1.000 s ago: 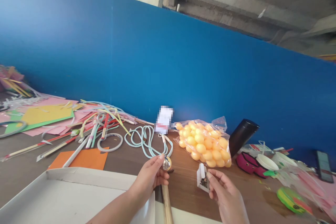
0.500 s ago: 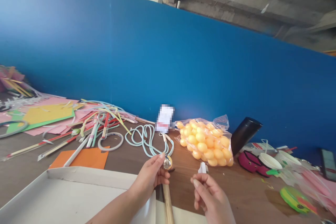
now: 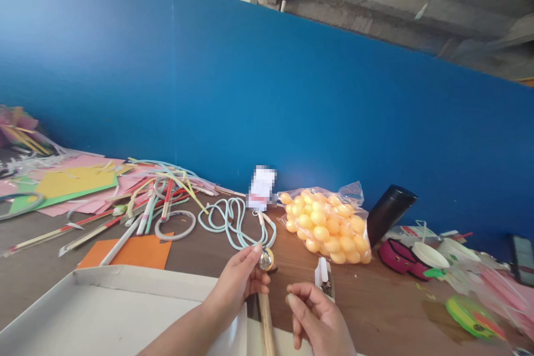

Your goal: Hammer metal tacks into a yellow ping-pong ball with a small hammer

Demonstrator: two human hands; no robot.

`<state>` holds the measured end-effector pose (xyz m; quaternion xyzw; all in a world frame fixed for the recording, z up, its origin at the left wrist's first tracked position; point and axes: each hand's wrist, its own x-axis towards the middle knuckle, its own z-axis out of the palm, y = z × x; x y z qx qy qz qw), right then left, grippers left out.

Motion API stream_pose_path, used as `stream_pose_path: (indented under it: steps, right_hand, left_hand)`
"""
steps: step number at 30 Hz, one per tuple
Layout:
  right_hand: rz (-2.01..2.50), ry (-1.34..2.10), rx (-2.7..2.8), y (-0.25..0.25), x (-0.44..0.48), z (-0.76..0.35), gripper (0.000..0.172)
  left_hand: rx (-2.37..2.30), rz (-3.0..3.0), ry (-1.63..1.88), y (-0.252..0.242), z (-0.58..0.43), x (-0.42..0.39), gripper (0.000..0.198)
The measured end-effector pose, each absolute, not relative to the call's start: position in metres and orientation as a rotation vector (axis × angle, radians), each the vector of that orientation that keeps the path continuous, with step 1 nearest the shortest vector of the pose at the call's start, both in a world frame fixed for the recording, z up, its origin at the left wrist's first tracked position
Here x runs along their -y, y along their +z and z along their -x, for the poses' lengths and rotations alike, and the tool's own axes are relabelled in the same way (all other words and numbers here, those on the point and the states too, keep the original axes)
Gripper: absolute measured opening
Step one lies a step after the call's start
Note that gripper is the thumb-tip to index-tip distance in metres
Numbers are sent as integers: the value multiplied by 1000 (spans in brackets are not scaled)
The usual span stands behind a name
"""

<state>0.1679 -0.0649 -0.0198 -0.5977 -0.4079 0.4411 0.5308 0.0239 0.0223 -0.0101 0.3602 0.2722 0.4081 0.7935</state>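
My left hand grips a shiny silver rounded piece with a pale yellow rim between thumb and fingers; its kind is unclear. Just below that hand, a wooden stick runs toward me, and I cannot tell whether the two are joined. My right hand is to the right with thumb and forefinger pinched together. Whatever lies in the pinch is too small to name. Beyond the right hand stands a small open white box with little dark bits inside, partly covered by the knuckles.
A white tray lies at the front left beside orange paper. Behind are a pale blue cord with a badge, a bag of yellow-orange balls and a black cylinder. A green tape measure lies right.
My right hand has moved left, closer to my left hand, uncovering more of the small white box. My left hand stays in place with the silver piece.
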Motion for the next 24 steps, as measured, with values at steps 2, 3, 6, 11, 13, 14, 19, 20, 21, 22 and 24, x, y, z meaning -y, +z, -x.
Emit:
stream_pose_path:
  steps: [2,3,6,11,13,14,19,20,21,22,24]
  right_hand:
    - [1429,1071,970,-20,65,-167,40]
    - [1428,1081,966,-20,65,-167,41]
    - [1391,1127,933,-20,65,-167,41]
    - [1255,1227,857,-21,67,-168,35]
    - [1199,1261,816,-20,67,-168,30]
    - [1176,1271,795,-19,67,-169,29]
    - [1127,1336,723,-20,66,-172,31]
    - [1126,1348,717,-20,65,-173,32]
    - [1126,1358,713,-21,65,-173,32]
    - [1127,1361,710,-22,65,-173,33]
    - [1128,1354,710,-23,65,-173,31]
  left_hand:
    - [-585,-777,877,-11,-24,-22,33]
    - [-586,-776,875,-11,-24,-22,33]
    - [-589,-771,869,-12,-24,-22,33]
    - [-591,-768,869,-12,-24,-23,33]
    - [-587,-766,866,-11,-24,-23,33]
    - [-587,-764,866,-11,-24,-23,33]
    - [-600,-755,861,-10,-25,-23,33]
    - [-597,-757,860,-10,-25,-23,33]
    - [-593,-759,860,-11,-25,-24,33]
    - [-591,-761,860,-11,-25,-24,33]
    - [-588,-764,860,-13,-25,-24,33]
